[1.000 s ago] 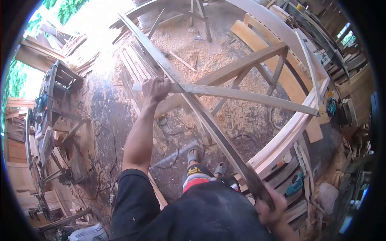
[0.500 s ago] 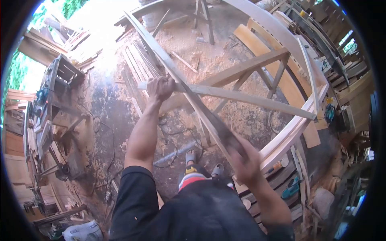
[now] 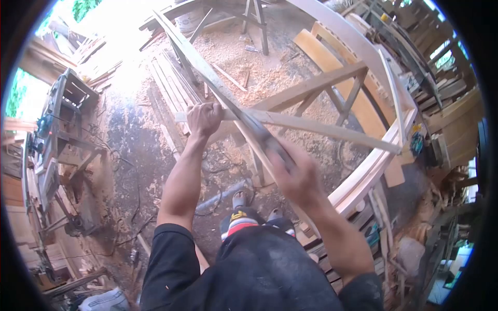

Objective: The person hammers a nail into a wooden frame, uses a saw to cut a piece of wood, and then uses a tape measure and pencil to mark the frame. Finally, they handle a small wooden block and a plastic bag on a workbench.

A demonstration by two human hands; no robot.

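Note:
My left hand is closed around a pale wooden strip near its left end. The strip lies across a long narrow beam and a trestle, its far end resting by a light curved rail. In my right hand, fingers wrapped round the handle, is a handsaw, smeared by motion. Its blade runs along the beam and meets the strip just right of my left hand. Whether the teeth are inside a cut cannot be seen.
Long planks lie on the sawdust-covered floor beyond my left hand. A wooden bench stands at the left. Yellowish curved boards lean at the upper right. A teal tool and offcuts lie low right; a cable crosses the floor.
My right hand and the handsaw have moved up and forward, closer to my left hand. The left hand keeps its grip on the strip. The whole view has shifted slightly.

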